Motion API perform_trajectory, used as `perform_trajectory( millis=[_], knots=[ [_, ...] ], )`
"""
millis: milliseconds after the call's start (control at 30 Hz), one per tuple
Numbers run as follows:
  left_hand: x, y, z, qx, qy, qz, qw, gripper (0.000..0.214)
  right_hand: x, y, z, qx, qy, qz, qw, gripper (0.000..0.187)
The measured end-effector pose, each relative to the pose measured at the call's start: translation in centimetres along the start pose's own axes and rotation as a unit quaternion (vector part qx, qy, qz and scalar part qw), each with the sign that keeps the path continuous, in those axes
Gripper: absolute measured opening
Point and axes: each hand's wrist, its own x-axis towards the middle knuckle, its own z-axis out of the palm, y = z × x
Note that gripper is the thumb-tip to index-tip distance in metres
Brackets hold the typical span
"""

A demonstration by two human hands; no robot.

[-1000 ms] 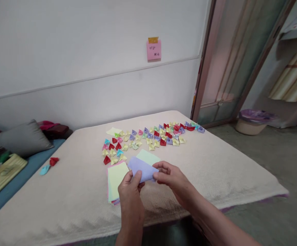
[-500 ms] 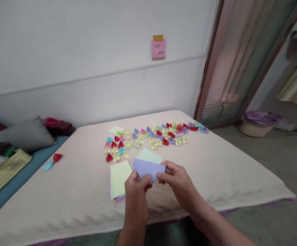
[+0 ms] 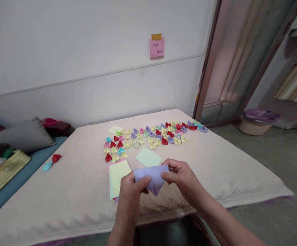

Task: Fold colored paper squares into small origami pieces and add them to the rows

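Your left hand (image 3: 131, 186) is closed in a pinch on the folded lilac paper (image 3: 155, 179), thumb across its front. Your right hand (image 3: 180, 174) pinches the same paper at its 2 o'clock corner between thumb and fingertips. You have it raised over the near part of the cream cover (image 3: 228, 174), its point aimed at 6 o'clock. Beyond it, at 12 o'clock, lies a mint sheet (image 3: 148, 158); at 9 o'clock sits a stack of coloured sheets (image 3: 117, 177). Small folded pieces (image 3: 164, 140) spread from 10 to 1 o'clock.
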Motion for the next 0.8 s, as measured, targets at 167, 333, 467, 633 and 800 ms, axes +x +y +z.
perform_trajectory(
  millis=[167,333,467,633,800],
  knots=[
    [-0.2,0.6,-0.3,-0.011,-0.046,0.018,0.999,0.014,-0.1,-0.4,-0.4,0.029,0.011,-0.005,1.000,0.005],
    [-0.5,1.4,-0.7,-0.038,-0.078,0.018,0.996,0.020,0.0,-0.6,-1.1,0.051,0.003,-0.021,0.998,0.010],
    [-0.6,1.4,-0.7,-0.075,-0.068,0.037,0.994,0.010,-0.2,-0.7,-1.6,0.052,-0.031,-0.061,0.996,0.010],
    [-1.0,1.7,-0.7,-0.108,-0.067,0.049,0.991,0.011,-0.5,-0.8,-2.2,0.027,-0.099,-0.134,0.986,0.015],
    [-1.1,2.3,0.0,-0.136,-0.054,0.051,0.988,0.048,-0.5,-1.1,-2.2,-0.008,-0.097,-0.172,0.980,0.011]
  ],
)
